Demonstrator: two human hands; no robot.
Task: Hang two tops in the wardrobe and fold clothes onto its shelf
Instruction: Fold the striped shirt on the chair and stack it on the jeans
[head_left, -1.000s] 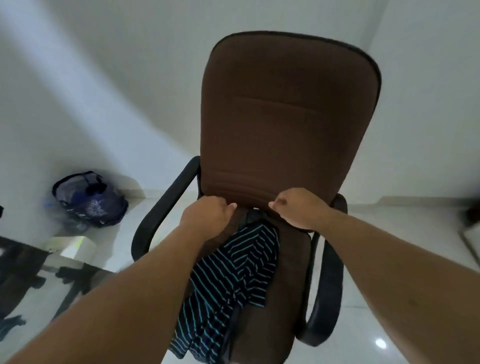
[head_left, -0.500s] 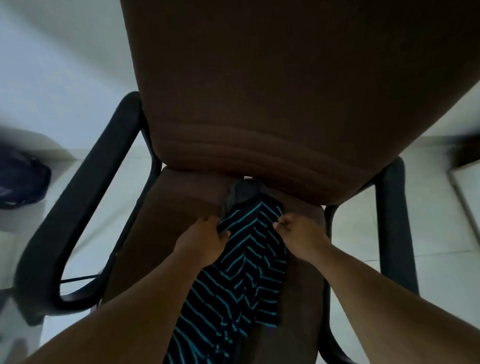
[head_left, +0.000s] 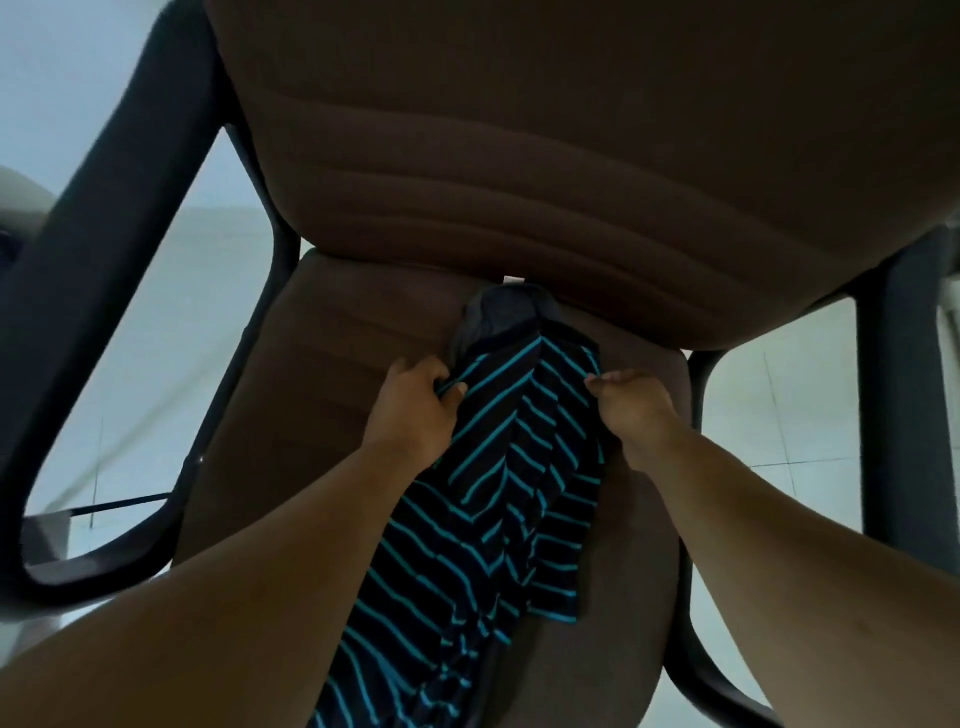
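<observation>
Hands at work over a brown office chair, seen from the head camera I am watching remotely: a black top with teal stripes lies draped lengthwise down the chair's seat, its upper end tucked near the gap where the seat meets the backrest, its lower part trailing off the front edge of the seat toward me. A plain dark grey piece of fabric shows at that upper end, just under the backrest. My left hand grips the left edge of the striped top, fingers curled over the cloth with the thumb pinching it. My right hand sits at the right edge of the garment with its fingers curled, and they appear to pinch the fabric, though the contact itself is partly hidden. Black armrests frame the seat on both sides, with pale floor tiles visible beyond them.
</observation>
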